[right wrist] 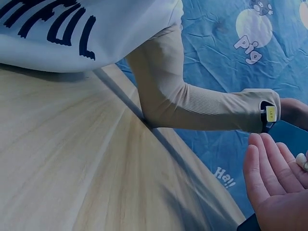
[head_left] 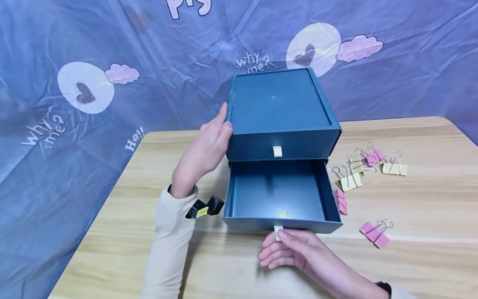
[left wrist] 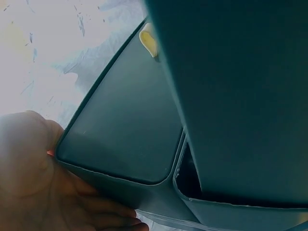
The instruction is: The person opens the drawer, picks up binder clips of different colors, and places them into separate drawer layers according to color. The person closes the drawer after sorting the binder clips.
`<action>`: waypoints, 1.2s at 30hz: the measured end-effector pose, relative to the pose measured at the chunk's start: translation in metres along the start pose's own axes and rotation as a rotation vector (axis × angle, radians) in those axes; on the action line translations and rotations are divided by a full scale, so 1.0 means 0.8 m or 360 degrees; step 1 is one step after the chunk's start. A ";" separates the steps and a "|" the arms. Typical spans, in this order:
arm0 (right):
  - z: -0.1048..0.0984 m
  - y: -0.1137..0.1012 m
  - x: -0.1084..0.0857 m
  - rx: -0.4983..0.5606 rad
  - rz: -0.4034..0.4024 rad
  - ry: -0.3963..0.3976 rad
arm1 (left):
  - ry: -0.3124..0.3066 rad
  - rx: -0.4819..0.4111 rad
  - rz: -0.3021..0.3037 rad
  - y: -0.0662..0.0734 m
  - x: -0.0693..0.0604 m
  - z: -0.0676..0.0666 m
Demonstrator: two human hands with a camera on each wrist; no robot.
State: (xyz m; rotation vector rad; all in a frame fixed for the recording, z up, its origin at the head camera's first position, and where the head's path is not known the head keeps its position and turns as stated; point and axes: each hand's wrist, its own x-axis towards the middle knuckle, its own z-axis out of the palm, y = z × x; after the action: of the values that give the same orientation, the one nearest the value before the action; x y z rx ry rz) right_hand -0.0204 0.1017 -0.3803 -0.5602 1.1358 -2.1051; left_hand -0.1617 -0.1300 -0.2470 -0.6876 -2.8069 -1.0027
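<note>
A dark blue two-drawer box (head_left: pixel 278 101) stands on the table, its upper drawer (head_left: pixel 252 146) closed, with a white fabric tab (head_left: pixel 277 151) on the front. The lower drawer (head_left: pixel 250 224) is pulled out and I see nothing inside it. My left hand (head_left: pixel 203 151) rests against the box's left side, fingers extended; in the left wrist view that hand (left wrist: pixel 29 178) lies along the box's back corner. Thumb and index finger of my right hand (head_left: pixel 298 251) pinch the lower drawer's white pull tab (head_left: pixel 276 233). The right wrist view shows the right hand (right wrist: pixel 279 187) palm up.
Several pink and pale yellow binder clips lie right of the box, among them a pink clip (head_left: pixel 375 235) nearer the front and a yellow clip (head_left: pixel 395 169) farther back. The wooden table (head_left: pixel 123 232) ends at a blue printed cloth (head_left: pixel 179 74) behind the box.
</note>
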 end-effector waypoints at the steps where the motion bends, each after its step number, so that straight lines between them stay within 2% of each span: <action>1: -0.001 0.000 0.000 -0.0004 -0.0004 -0.0002 | -0.0004 -0.0003 0.0003 0.000 0.000 0.000; 17: -0.002 -0.003 -0.001 -0.0019 0.0029 0.0012 | 0.0004 0.0003 0.0000 0.002 0.002 -0.002; 21: -0.003 -0.003 -0.006 -0.0025 0.0087 0.0012 | 0.0001 0.0005 -0.0009 0.002 0.002 -0.002; 24: -0.005 -0.006 -0.015 -0.0082 0.0178 0.0042 | -0.0007 0.0001 -0.0015 0.003 0.002 -0.002; 27: -0.008 -0.009 -0.025 -0.0181 0.0202 0.0050 | -0.0013 0.0002 -0.0021 0.004 0.002 -0.002; 32: -0.024 -0.013 -0.050 -0.0414 0.0023 0.0024 | -0.0022 -0.0005 -0.0026 0.004 0.002 -0.001; 34: -0.036 -0.011 -0.062 -0.0541 -0.0085 0.0039 | -0.0019 -0.0006 -0.0023 0.004 0.002 -0.001; 36: -0.048 -0.011 -0.076 -0.0633 -0.0137 0.0079 | -0.0015 -0.0005 -0.0020 0.005 0.002 0.000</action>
State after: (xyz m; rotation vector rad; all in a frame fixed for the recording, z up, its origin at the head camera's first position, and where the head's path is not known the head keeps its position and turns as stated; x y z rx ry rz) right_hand -0.0067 0.1709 -0.3963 -0.7533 1.5999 -1.9796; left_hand -0.1612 -0.1271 -0.2442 -0.6776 -2.8218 -1.0085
